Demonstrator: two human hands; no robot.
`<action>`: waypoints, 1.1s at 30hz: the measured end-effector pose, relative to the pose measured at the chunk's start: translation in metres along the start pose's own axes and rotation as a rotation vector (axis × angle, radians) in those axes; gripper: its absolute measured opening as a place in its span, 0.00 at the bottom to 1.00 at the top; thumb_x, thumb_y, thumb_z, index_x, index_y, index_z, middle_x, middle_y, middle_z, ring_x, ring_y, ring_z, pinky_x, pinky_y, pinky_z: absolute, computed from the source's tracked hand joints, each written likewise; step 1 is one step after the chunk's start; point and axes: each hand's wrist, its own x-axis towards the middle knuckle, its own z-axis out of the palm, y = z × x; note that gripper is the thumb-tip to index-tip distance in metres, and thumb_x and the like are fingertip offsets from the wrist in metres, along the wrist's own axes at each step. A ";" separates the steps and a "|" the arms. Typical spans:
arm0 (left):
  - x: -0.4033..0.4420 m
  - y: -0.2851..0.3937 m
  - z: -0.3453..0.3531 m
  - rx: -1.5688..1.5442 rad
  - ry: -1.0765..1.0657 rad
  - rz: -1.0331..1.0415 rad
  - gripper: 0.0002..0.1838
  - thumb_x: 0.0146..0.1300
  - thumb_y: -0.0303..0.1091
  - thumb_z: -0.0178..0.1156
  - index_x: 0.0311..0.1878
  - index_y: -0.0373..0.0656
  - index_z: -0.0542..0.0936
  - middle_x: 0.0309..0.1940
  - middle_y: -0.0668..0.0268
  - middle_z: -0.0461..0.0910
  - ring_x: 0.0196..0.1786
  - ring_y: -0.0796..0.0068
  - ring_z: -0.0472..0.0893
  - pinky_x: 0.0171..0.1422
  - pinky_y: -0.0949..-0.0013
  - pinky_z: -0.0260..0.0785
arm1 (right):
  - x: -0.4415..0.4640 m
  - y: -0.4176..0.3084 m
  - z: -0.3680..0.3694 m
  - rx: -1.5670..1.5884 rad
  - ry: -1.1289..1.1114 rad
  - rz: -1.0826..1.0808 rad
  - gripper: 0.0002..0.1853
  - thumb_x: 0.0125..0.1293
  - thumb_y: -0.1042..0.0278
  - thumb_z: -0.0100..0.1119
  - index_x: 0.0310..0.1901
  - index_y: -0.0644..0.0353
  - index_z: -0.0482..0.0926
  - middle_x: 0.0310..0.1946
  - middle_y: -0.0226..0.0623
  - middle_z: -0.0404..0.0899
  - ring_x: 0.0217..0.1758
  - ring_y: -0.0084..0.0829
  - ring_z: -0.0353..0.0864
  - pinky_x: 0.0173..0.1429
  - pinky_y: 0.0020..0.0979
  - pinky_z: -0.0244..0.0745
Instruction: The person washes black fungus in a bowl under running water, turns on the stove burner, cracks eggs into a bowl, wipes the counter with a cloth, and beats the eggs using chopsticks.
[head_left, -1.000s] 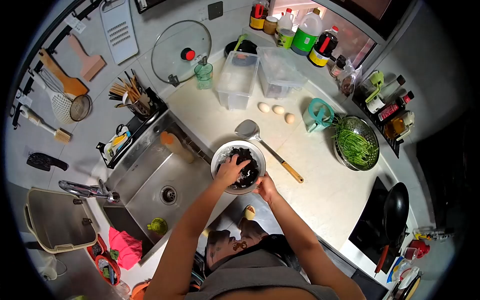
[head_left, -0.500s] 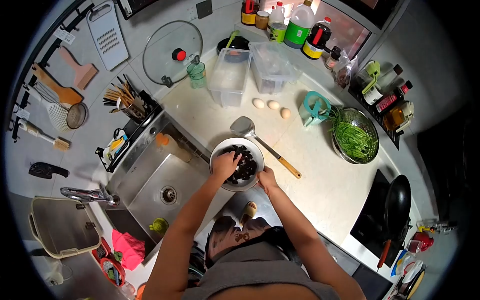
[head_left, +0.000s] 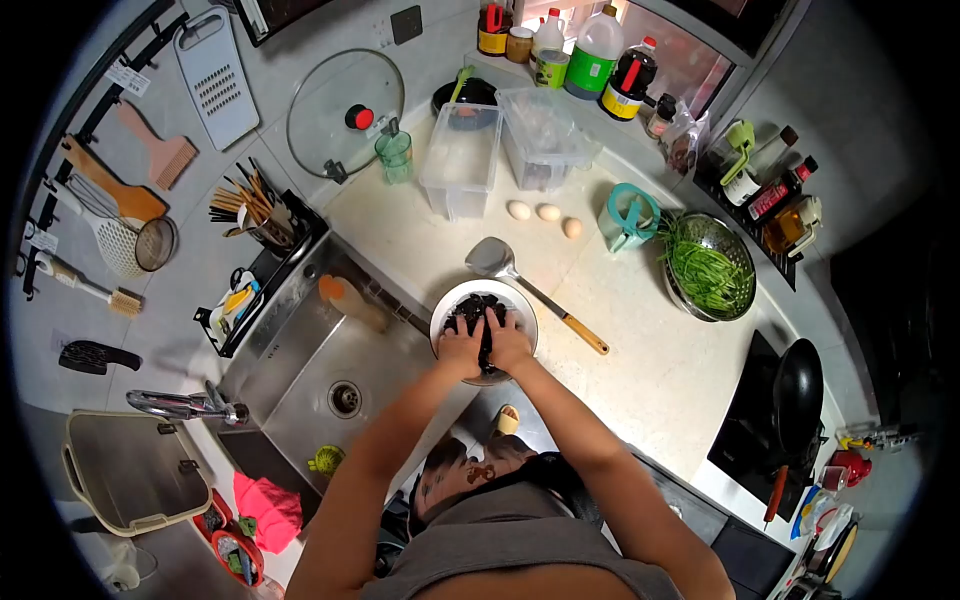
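At the counter's front edge, beside the sink, sits a round white bowl [head_left: 525, 300] of black wood ear mushroom [head_left: 479, 306] pieces. My left hand [head_left: 461, 350] reaches into its left side, fingers spread on the pieces. Resting on the right side of the pieces is my right hand [head_left: 509, 344], its fingers also stretched apart; some fingertips are partly hidden among the mushroom. Just behind the bowl lies a metal spatula [head_left: 491, 258] with a wooden handle pointing right.
Left is the steel sink [head_left: 300, 365]. Behind are eggs [head_left: 548, 213], a clear plastic bin [head_left: 460, 165] and a teal jug [head_left: 630, 215]. A colander [head_left: 745, 270] of green stalks stands right, with a black pan [head_left: 798, 395] on the hob beyond.
My right hand has left the bowl's rim and moved onto the mushroom pieces. My left hand has shifted lower in the bowl, its fingers now spread. The view has shifted slightly.
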 end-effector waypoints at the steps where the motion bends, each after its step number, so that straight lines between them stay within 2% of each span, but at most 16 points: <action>1: 0.005 0.000 0.009 0.009 0.042 0.008 0.51 0.36 0.39 0.67 0.65 0.53 0.50 0.63 0.45 0.50 0.55 0.43 0.65 0.56 0.53 0.63 | 0.000 -0.006 -0.008 -0.054 -0.029 -0.010 0.44 0.48 0.68 0.61 0.66 0.46 0.46 0.62 0.51 0.48 0.55 0.55 0.65 0.56 0.41 0.66; 3: 0.011 0.002 0.020 0.027 0.124 0.024 0.47 0.39 0.35 0.65 0.65 0.52 0.52 0.61 0.47 0.52 0.53 0.45 0.66 0.54 0.54 0.65 | -0.002 -0.006 -0.014 0.006 -0.034 0.047 0.38 0.50 0.70 0.58 0.63 0.47 0.52 0.59 0.50 0.52 0.56 0.55 0.64 0.57 0.41 0.65; 4: 0.011 0.004 0.019 0.009 0.120 0.021 0.41 0.43 0.31 0.63 0.63 0.50 0.55 0.58 0.49 0.55 0.51 0.48 0.67 0.51 0.56 0.68 | 0.000 -0.003 -0.009 0.030 0.000 0.052 0.34 0.51 0.70 0.56 0.61 0.49 0.54 0.58 0.50 0.54 0.55 0.54 0.64 0.57 0.41 0.65; 7: 0.019 0.003 0.034 0.015 0.341 0.007 0.28 0.52 0.31 0.55 0.58 0.50 0.62 0.53 0.49 0.59 0.43 0.53 0.72 0.40 0.60 0.73 | 0.005 0.001 0.005 0.104 0.060 0.055 0.26 0.53 0.71 0.53 0.54 0.57 0.59 0.52 0.51 0.63 0.52 0.52 0.69 0.53 0.42 0.68; 8: 0.021 0.003 0.039 -0.027 0.459 0.024 0.17 0.55 0.29 0.50 0.50 0.45 0.66 0.47 0.48 0.64 0.39 0.54 0.75 0.36 0.60 0.73 | 0.007 0.003 0.009 0.127 0.074 0.052 0.23 0.53 0.72 0.52 0.52 0.61 0.61 0.49 0.52 0.65 0.50 0.52 0.71 0.51 0.42 0.70; 11: 0.031 0.001 0.033 -0.148 0.253 -0.092 0.13 0.58 0.30 0.45 0.47 0.41 0.65 0.46 0.46 0.67 0.41 0.49 0.75 0.40 0.55 0.72 | 0.011 0.003 0.013 0.156 0.094 0.086 0.15 0.57 0.75 0.45 0.47 0.63 0.64 0.46 0.53 0.68 0.42 0.52 0.75 0.45 0.41 0.73; 12: 0.032 0.001 0.036 -0.160 0.324 -0.105 0.08 0.59 0.31 0.44 0.41 0.39 0.65 0.38 0.47 0.72 0.37 0.49 0.78 0.38 0.55 0.72 | 0.011 0.003 0.014 0.145 0.114 0.079 0.13 0.57 0.75 0.44 0.46 0.63 0.65 0.45 0.53 0.69 0.41 0.51 0.76 0.44 0.41 0.74; 15: 0.041 -0.002 0.040 -0.215 0.248 -0.142 0.10 0.59 0.30 0.43 0.43 0.38 0.66 0.38 0.48 0.72 0.38 0.50 0.78 0.38 0.56 0.72 | 0.013 0.007 0.015 0.130 0.157 0.071 0.10 0.58 0.74 0.44 0.42 0.65 0.68 0.40 0.51 0.73 0.38 0.47 0.78 0.41 0.40 0.75; 18: 0.040 -0.006 0.038 -0.184 0.294 -0.156 0.12 0.57 0.33 0.50 0.44 0.41 0.66 0.35 0.53 0.74 0.31 0.55 0.79 0.34 0.56 0.73 | 0.011 0.012 0.010 0.147 0.163 0.049 0.11 0.56 0.70 0.50 0.39 0.66 0.69 0.35 0.51 0.76 0.37 0.46 0.78 0.40 0.41 0.74; 20: 0.018 -0.003 0.010 -0.221 0.293 -0.127 0.20 0.52 0.35 0.56 0.48 0.43 0.66 0.38 0.53 0.73 0.36 0.54 0.78 0.39 0.55 0.72 | 0.001 0.014 -0.003 0.161 0.166 -0.010 0.14 0.53 0.66 0.55 0.38 0.66 0.70 0.34 0.52 0.76 0.37 0.46 0.78 0.40 0.41 0.74; 23: 0.009 -0.008 -0.002 -0.322 0.300 -0.064 0.33 0.42 0.38 0.64 0.54 0.48 0.63 0.45 0.51 0.70 0.45 0.51 0.75 0.47 0.54 0.69 | -0.014 0.012 -0.025 0.216 0.159 0.016 0.24 0.47 0.63 0.63 0.44 0.66 0.68 0.31 0.52 0.76 0.36 0.48 0.77 0.41 0.41 0.73; 27: 0.002 -0.014 -0.012 -0.578 0.223 0.060 0.49 0.35 0.35 0.69 0.63 0.54 0.54 0.55 0.47 0.60 0.54 0.46 0.66 0.56 0.55 0.62 | -0.021 0.011 -0.039 0.253 0.207 -0.053 0.37 0.43 0.62 0.67 0.54 0.65 0.60 0.43 0.55 0.71 0.41 0.48 0.75 0.45 0.39 0.73; 30: 0.001 -0.009 -0.020 -0.278 0.133 0.030 0.53 0.34 0.36 0.70 0.65 0.59 0.49 0.61 0.47 0.53 0.58 0.44 0.62 0.60 0.53 0.59 | -0.017 0.011 -0.042 0.167 0.118 -0.102 0.49 0.39 0.59 0.70 0.62 0.62 0.52 0.55 0.56 0.60 0.48 0.48 0.73 0.49 0.38 0.71; 32: 0.000 -0.004 -0.022 -0.201 0.118 0.035 0.54 0.33 0.36 0.70 0.66 0.59 0.49 0.63 0.49 0.50 0.59 0.44 0.61 0.60 0.51 0.59 | -0.013 0.010 -0.042 0.059 0.020 -0.130 0.54 0.37 0.56 0.71 0.64 0.57 0.47 0.61 0.56 0.52 0.52 0.47 0.71 0.52 0.37 0.70; 33: 0.000 -0.003 -0.022 -0.163 0.109 0.038 0.55 0.33 0.36 0.70 0.66 0.59 0.48 0.63 0.50 0.48 0.60 0.43 0.60 0.60 0.51 0.58 | -0.010 0.009 -0.037 0.028 -0.009 -0.132 0.55 0.36 0.56 0.72 0.65 0.55 0.45 0.62 0.55 0.51 0.53 0.46 0.71 0.52 0.38 0.70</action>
